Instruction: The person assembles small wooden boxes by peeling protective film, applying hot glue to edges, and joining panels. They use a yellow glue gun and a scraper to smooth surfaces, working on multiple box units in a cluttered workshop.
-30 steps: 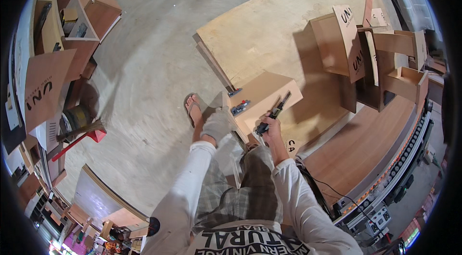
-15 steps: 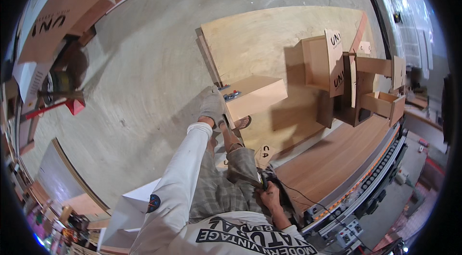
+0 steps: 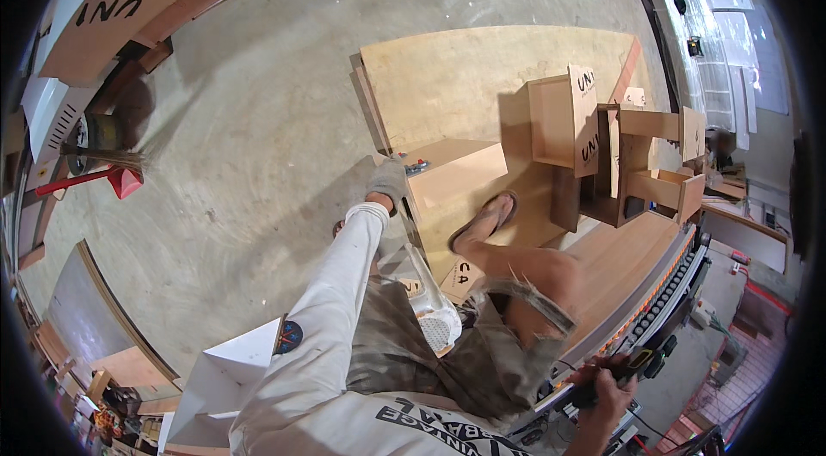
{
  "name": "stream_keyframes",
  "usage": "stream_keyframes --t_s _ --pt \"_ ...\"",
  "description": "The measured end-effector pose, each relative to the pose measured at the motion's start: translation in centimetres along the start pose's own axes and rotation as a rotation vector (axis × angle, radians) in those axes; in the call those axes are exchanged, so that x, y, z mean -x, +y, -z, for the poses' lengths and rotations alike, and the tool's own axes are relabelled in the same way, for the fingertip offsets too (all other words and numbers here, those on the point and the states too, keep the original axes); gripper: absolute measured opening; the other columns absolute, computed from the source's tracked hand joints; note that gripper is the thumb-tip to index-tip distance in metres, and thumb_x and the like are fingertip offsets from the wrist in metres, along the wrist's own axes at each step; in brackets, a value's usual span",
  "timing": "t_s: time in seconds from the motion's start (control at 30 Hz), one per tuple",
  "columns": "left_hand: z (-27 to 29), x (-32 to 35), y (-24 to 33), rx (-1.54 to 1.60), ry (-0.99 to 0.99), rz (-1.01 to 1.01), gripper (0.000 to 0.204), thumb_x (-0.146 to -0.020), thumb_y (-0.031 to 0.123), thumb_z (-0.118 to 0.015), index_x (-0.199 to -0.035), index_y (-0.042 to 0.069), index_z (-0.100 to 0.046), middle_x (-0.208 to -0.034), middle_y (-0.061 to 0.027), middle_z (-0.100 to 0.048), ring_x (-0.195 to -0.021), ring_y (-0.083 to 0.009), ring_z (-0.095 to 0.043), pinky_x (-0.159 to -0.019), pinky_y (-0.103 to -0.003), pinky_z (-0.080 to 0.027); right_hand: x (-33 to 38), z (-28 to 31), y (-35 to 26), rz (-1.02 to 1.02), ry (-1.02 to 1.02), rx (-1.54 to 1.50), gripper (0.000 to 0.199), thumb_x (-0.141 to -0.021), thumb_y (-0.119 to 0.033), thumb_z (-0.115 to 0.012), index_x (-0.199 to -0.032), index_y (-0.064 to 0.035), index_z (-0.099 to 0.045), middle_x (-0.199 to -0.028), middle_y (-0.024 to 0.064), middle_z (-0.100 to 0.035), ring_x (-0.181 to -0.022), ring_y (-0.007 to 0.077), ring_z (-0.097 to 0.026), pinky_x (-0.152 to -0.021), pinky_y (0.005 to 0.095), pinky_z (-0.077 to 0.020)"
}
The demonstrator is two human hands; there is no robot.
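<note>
My left hand (image 3: 389,179), in a grey work glove, grips the near left end of a pale wooden drawer box (image 3: 460,170). Its fingers are partly hidden behind the end panel. Small blue and red metal fittings (image 3: 417,167) lie on the box beside the glove. Low on the right, my bare right hand (image 3: 607,389) is wrapped around a black and yellow power tool (image 3: 638,361), whose kind is not clear. The box rests on a large plywood sheet (image 3: 430,69) on the floor, and my sandalled foot (image 3: 489,219) stands on that sheet.
Wooden drawers and a small dark cabinet (image 3: 624,198) stand on the plywood's right side. A long brown board (image 3: 624,249) lies beside a roller rail (image 3: 658,297). A white perforated plastic seat (image 3: 437,329) is under me. At left are a red dustpan (image 3: 126,182) and stacked cartons (image 3: 129,4).
My right hand has swung out to the right with the power tool. My right leg has opened outward, baring the white seat. The left hand stays at the drawer box.
</note>
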State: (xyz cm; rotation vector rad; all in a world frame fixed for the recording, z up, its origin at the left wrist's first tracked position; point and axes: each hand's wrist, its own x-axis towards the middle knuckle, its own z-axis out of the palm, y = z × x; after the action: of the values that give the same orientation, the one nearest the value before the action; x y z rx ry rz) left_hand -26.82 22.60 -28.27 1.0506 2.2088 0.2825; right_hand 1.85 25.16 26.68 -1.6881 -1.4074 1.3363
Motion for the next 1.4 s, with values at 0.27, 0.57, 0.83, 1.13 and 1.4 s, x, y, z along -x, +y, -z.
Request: stream_keyframes --t_s 0.27,0.57,0.83,1.13,1.4 --pt "0.9 -0.3 -0.5 0.332 0.013 0.124 0.080 -0.082 0.013 -0.074 -0.147 -0.008 -0.033 -0.107 -0.0314 -0.072 -0.099 -0.0453 -0.072 -0.086 -0.049 -0.059 -3.0 -15.1 7.5 -0.382 -0.576 0.386 0.032 -0.099 -0.016 -0.070 -0.124 0.0004 -0.060 -0.088 0.0025 -0.063 -0.067 0.0120 -0.059 -0.061 0.0285 -0.0512" --pt "1.5 2.2 -1.9 0.414 0.199 0.153 0.110 -0.075 0.020 -0.082 -0.164 0.004 -0.020 -0.111 -0.0306 -0.070 -0.104 -0.0453 -0.069 -0.090 -0.051 -0.053 -11.0 -24.2 27.3 0.182 -0.559 0.711 0.032 -0.101 -0.010 -0.060 -0.129 0.0032 -0.055 -0.085 0.0219 -0.065 -0.075 0.0360 -0.064 -0.072 0.0461 -0.0507" --pt "-0.4 5.3 2.9 0.838 0.395 0.456 0.078 -0.088 0.038 -0.077 -0.152 0.004 -0.047 -0.131 -0.0249 -0.064 -0.124 -0.0405 -0.058 -0.106 -0.045 -0.045 -13.8 -22.0 34.8 0.148 -0.520 0.755 0.033 -0.102 -0.012 -0.058 -0.132 0.0023 -0.055 -0.091 0.0226 -0.065 -0.084 0.0368 -0.065 -0.076 0.0446 -0.0520" --pt "-6.9 5.7 0.5 0.659 0.353 0.198 0.032 -0.100 0.029 -0.060 -0.109 -0.002 -0.064 -0.094 -0.0301 -0.069 -0.091 -0.0471 -0.069 -0.078 -0.053 -0.053 -12.7 -23.8 32.1 0.544 -0.686 0.583 0.058 -0.101 -0.005 -0.056 -0.157 -0.0069 -0.041 -0.112 0.0277 -0.067 -0.099 0.0421 -0.068 -0.086 0.0445 -0.0532" --pt "-7.1 5.7 -1.0 0.784 0.279 0.203 0.036 -0.101 0.033 -0.059 -0.097 -0.001 -0.067 -0.094 -0.0294 -0.070 -0.092 -0.0485 -0.067 -0.080 -0.053 -0.053 -15.6 -29.0 32.2 0.554 -0.759 0.852 0.068 -0.090 0.004 -0.056 -0.156 -0.0109 -0.045 -0.088 0.0287 -0.066 -0.082 0.0467 -0.066 -0.073 0.0530 -0.0522"
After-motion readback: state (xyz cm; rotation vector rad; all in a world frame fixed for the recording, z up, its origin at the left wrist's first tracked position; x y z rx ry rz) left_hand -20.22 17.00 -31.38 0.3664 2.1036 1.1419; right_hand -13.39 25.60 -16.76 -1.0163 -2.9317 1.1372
